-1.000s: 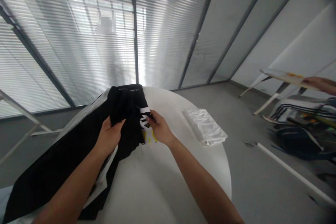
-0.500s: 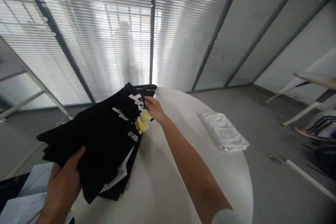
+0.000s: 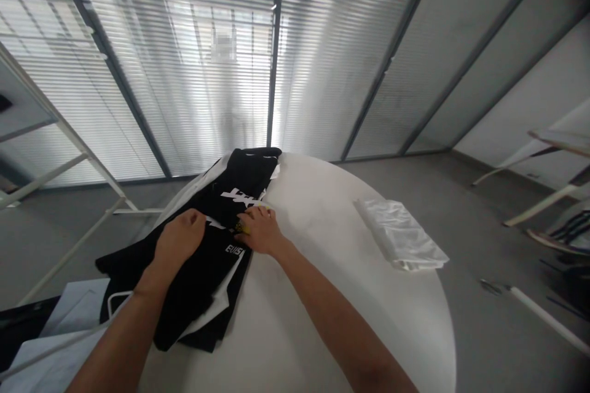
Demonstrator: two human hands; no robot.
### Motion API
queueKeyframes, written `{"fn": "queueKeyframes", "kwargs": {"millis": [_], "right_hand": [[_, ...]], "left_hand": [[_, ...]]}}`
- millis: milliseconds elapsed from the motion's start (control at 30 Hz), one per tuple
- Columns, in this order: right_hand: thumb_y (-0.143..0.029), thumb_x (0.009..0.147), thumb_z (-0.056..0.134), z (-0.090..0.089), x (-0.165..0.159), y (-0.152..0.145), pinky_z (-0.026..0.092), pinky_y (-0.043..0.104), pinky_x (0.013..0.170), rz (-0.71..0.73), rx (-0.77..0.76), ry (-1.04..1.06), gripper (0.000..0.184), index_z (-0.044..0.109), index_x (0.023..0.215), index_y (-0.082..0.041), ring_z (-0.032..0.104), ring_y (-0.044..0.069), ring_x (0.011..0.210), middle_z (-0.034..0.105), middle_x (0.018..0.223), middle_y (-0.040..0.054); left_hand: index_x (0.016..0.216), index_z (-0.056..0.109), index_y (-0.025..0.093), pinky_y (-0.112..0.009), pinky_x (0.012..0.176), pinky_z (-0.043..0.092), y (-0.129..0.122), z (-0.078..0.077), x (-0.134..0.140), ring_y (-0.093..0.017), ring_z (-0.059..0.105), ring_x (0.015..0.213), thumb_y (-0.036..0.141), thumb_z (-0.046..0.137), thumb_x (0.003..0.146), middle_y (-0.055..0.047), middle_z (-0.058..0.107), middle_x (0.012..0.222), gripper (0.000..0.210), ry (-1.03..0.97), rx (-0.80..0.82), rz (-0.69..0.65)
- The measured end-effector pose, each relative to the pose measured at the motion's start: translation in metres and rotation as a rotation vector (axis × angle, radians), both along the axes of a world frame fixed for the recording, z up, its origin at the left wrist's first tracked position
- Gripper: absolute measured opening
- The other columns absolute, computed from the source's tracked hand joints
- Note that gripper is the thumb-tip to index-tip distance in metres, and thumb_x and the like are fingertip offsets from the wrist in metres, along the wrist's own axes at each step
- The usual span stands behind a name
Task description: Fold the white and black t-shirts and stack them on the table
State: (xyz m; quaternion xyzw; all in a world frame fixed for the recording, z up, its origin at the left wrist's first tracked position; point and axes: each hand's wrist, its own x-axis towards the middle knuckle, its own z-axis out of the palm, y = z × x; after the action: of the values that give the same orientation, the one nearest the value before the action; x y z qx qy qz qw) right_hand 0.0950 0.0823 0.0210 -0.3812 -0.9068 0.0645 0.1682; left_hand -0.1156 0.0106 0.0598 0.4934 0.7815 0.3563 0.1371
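A black garment [image 3: 203, 279] with white and yellow print and white lettering lies folded over the left side of a round white table [image 3: 318, 295]. Its exact kind I cannot tell. My left hand [image 3: 182, 236] is on the upper middle of the cloth, with fingers curled in and closed on the fabric. Beside it, my right hand [image 3: 262, 228] grips the garment's right edge over the yellow print, thumb and fingers bent round it. White cloth or paper shows between the black layers at the lower right.
A flat package in clear plastic [image 3: 400, 234] rests on the table's right side. Left of the table are a white metal frame [image 3: 87, 159] and pale grey-blue packets [image 3: 76, 307]. A white pole [image 3: 548, 319] is at the right. Glass panels with blinds stand behind.
My left hand has moved from the garment's lower left corner up to its middle, and that lifted side now lies lower. My right hand has slid down the right edge.
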Motion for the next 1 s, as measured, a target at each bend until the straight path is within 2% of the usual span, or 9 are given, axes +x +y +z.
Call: {"fn": "queueKeyframes", "kwargs": {"millis": [67,200,333,433,533,667,767,867,1000], "right_hand": [[-0.051,0.085,0.061,-0.001,0.002,0.005,0.032,0.044,0.094,-0.002,-0.025,0.001,0.046,0.058,0.125,-0.028,0.045,0.027,0.114,0.056,0.124,0.0074],[-0.037,0.095,0.049,0.001,0.01,0.018,0.035,0.04,0.091,-0.027,-0.074,0.071,0.021,0.066,0.106,-0.03,0.051,0.023,0.106,0.063,0.108,0.0032],[-0.027,0.095,0.045,0.001,0.014,0.031,0.04,0.032,0.085,-0.106,-0.195,0.398,0.022,0.066,0.102,-0.024,0.056,0.018,0.095,0.064,0.102,0.0039],[-0.031,0.092,0.046,-0.002,0.011,0.038,0.043,0.028,0.078,-0.124,-0.33,0.718,0.022,0.065,0.096,-0.021,0.056,0.016,0.084,0.063,0.09,0.0021],[-0.041,0.087,0.052,-0.004,0.003,0.037,0.043,0.026,0.069,-0.133,-0.531,0.979,0.026,0.063,0.092,-0.019,0.054,0.014,0.072,0.059,0.078,-0.0011],[-0.047,0.08,0.062,-0.004,-0.009,0.027,0.046,0.026,0.067,-0.106,-0.843,1.282,0.034,0.062,0.099,-0.02,0.055,0.012,0.07,0.06,0.082,-0.0015],[-0.046,0.076,0.068,-0.003,-0.014,0.021,0.051,0.031,0.076,0.006,-1.028,1.365,0.044,0.06,0.112,-0.023,0.061,0.014,0.081,0.064,0.098,0.0019],[-0.041,0.071,0.073,-0.002,-0.013,0.021,0.049,0.037,0.09,0.182,-0.96,1.299,0.06,0.055,0.125,-0.024,0.061,0.021,0.103,0.062,0.119,0.0063],[-0.033,0.076,0.068,0.004,-0.003,0.021,0.04,0.042,0.103,0.193,-0.58,1.05,0.082,0.031,0.148,-0.026,0.042,0.025,0.133,0.042,0.147,0.0108]], "left_hand": [[0.074,0.064,0.02,-0.046,0.082,0.044,0.035,-0.008,-0.003,-0.035,0.064,0.087,0.038,0.052,0.077,-0.015,0.068,0.079,0.022,0.077,-0.168,0.017],[0.106,0.061,0.01,-0.05,0.088,0.042,0.073,-0.023,-0.005,-0.039,0.06,0.105,0.042,0.05,0.08,-0.026,0.065,0.106,0.042,-0.022,-0.036,0.16],[0.111,0.061,0.012,-0.044,0.089,0.044,0.071,-0.038,-0.005,-0.031,0.061,0.102,0.04,0.042,0.085,-0.019,0.066,0.108,0.043,-0.161,0.15,0.145],[0.105,0.066,0.015,-0.034,0.074,0.049,0.064,-0.048,-0.004,-0.022,0.062,0.081,0.041,0.05,0.08,-0.008,0.068,0.092,0.039,-0.361,0.218,0.019],[0.107,0.066,0.015,-0.028,0.064,0.048,0.06,-0.051,-0.002,-0.018,0.06,0.072,0.045,0.062,0.073,-0.004,0.067,0.087,0.045,-0.566,0.296,-0.074],[0.114,0.066,0.014,-0.034,0.085,0.049,0.058,-0.049,0.0,-0.025,0.063,0.097,0.047,0.067,0.07,-0.009,0.068,0.106,0.054,-0.66,0.456,-0.206],[0.124,0.061,0.015,-0.04,0.108,0.036,0.057,-0.046,0.001,-0.03,0.049,0.125,0.041,0.072,0.067,-0.012,0.059,0.13,0.064,-0.431,0.516,-0.253],[0.134,0.054,0.018,-0.041,0.113,0.029,0.055,-0.04,0.005,-0.028,0.044,0.132,0.038,0.07,0.074,-0.011,0.054,0.138,0.066,-0.311,0.51,-0.189],[0.135,0.053,0.021,-0.04,0.108,0.038,0.052,-0.03,0.014,-0.026,0.051,0.127,0.04,0.066,0.079,-0.01,0.056,0.136,0.061,-0.426,0.516,-0.111]]}}
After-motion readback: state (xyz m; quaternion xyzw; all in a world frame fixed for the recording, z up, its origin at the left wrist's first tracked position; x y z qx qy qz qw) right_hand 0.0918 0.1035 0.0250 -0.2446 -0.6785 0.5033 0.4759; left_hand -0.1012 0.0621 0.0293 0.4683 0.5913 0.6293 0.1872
